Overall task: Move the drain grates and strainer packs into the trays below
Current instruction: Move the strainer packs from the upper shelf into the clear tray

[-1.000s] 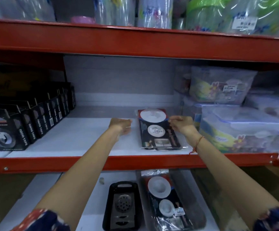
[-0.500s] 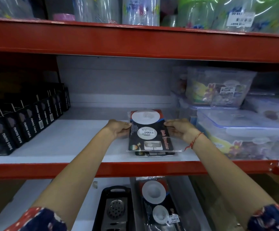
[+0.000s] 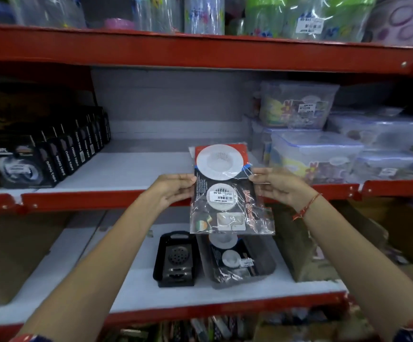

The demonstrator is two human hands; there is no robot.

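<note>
Strainer pack point(image 3: 227, 191), a clear plastic bag over a dark printed card with two white round mesh strainers, is up in the air in front of the red-edged middle shelf point(image 3: 101, 199), pinched on both sides. Left hand point(image 3: 173, 191) has its fingers closed on the pack's left edge, right hand point(image 3: 278, 187) with a red thread bracelet point(image 3: 306, 206) is clamped on the right edge. Down on the lower white shelf point(image 3: 126, 287) sits a black plastic tray point(image 3: 176, 259) holding perforated metal drain grates, and just beside it a grey see-through tray point(image 3: 237, 262) with another strainer pack lying in it. Black tape boxes point(image 3: 40, 156) line the middle shelf's left side.
</note>
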